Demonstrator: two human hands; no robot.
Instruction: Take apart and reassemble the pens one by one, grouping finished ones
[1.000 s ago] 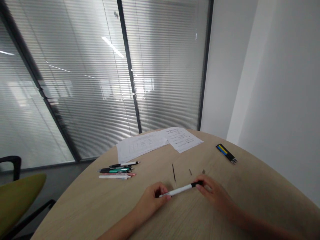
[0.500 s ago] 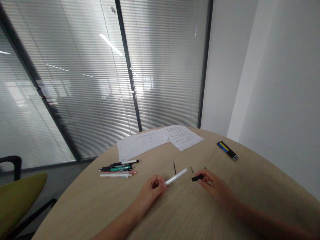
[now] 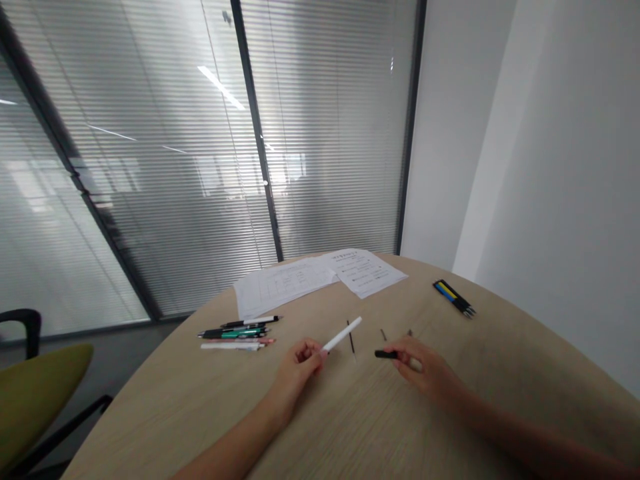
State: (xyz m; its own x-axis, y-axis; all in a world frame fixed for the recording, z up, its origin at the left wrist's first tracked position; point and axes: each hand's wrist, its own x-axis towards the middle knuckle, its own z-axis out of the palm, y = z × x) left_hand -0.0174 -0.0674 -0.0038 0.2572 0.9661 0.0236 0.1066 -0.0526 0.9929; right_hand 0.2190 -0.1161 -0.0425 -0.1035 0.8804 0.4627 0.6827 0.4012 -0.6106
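Observation:
My left hand (image 3: 301,365) is closed on a white pen barrel (image 3: 343,335), which points up and to the right. Between finger and thumb, my right hand (image 3: 414,360) pinches a short black pen part (image 3: 385,355), its tip pointing left. The two pieces are apart. On the table between my hands lies a thin dark pen refill (image 3: 351,339), partly behind the barrel. A tiny spring-like piece (image 3: 383,334) rests just beyond my right fingers. Another tiny dark piece (image 3: 410,332) is behind that hand, too small to name.
Several pens (image 3: 237,333) lie bunched at the left of the round wooden table (image 3: 320,427). Printed sheets (image 3: 285,290) spread along the far edge. A group of black pens with blue and yellow (image 3: 454,298) lies at the right. A green chair (image 3: 45,380) stands at the left.
The white barrel in my left hand has moved left and tilted up more steeply. My right hand has shifted slightly left, turning the black part. More of the refill shows now.

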